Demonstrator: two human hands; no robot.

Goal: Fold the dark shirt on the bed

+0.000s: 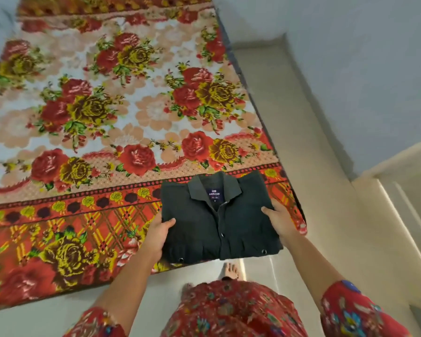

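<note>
Head view: left hand (159,233) and right hand (277,221) each grip the folded dark shirt (216,222) over the bed (83,117) corner.

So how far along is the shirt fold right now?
Mostly done: the dark shirt is already a compact rectangle, collar and label up, placket buttoned. In hand: the left hand and right hand grip its sides at the bed's near corner. Left: probably just setting it down flat and letting go.
</note>
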